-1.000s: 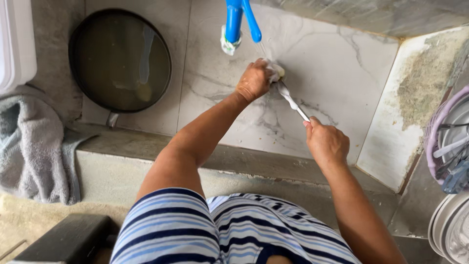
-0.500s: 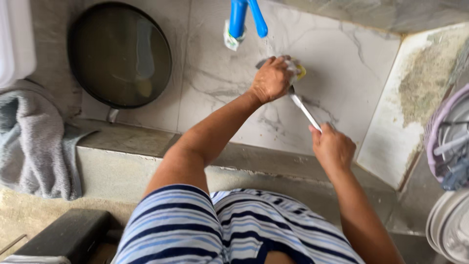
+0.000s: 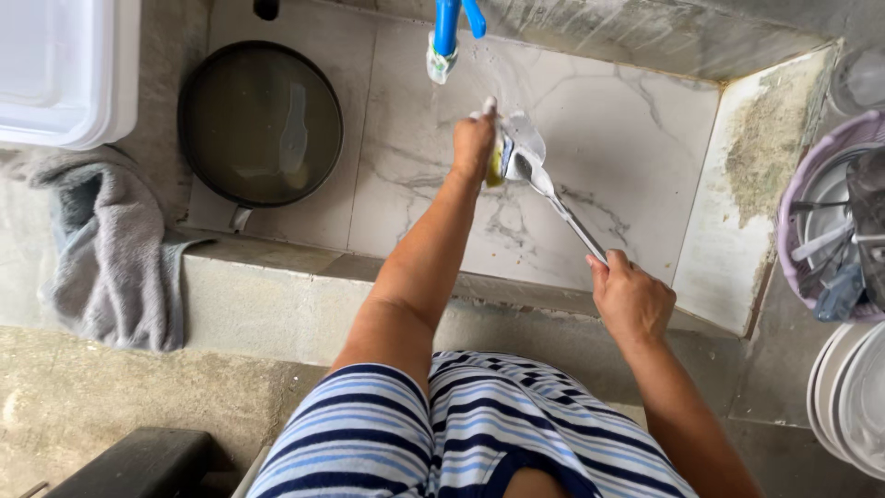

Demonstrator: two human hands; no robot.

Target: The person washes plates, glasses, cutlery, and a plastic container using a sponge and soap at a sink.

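My left hand grips a yellow-green sponge and presses it against the head of a metal ladle, just below a blue tap with a white cloth tied at its spout. My right hand holds the ladle's long handle at its lower end, angled up to the left. Both hands work over a low washing basin lined with white marble-patterned tiles.
A round dark pan lies in the basin at left. A grey towel hangs over the basin's concrete edge. A white plastic tub is at top left. A purple basket of utensils and stacked white plates stand at right.
Both hands and the ladle have shifted a little as the view moved closer; the left hand now holds the sponge edge-on against the ladle head, fingers pointing up.
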